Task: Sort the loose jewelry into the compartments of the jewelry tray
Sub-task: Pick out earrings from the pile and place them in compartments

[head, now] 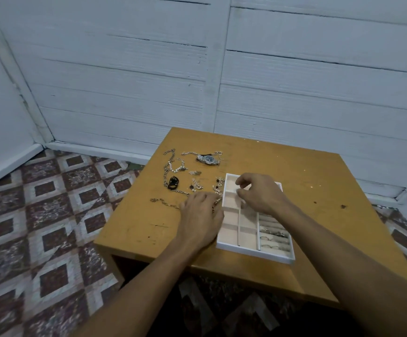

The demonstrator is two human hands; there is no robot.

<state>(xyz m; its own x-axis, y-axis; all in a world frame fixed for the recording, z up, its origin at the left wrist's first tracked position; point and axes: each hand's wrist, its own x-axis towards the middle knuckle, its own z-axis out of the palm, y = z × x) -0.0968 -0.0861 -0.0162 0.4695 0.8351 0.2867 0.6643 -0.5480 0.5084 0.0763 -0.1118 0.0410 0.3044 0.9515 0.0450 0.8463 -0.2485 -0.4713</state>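
The right hand (258, 193) hovers over the white, pink-lined jewelry tray (253, 255), far end, grip pinched, contents unclear; the left hand (201, 215) rests slack beside it. Loose silver chains (170, 166) lie left; I'd release each piece low.

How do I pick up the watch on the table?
Come from above and pinch the watch across its case, by the near and far edges. It lies face up on the table, its band running out left and right, so those two edges look free.
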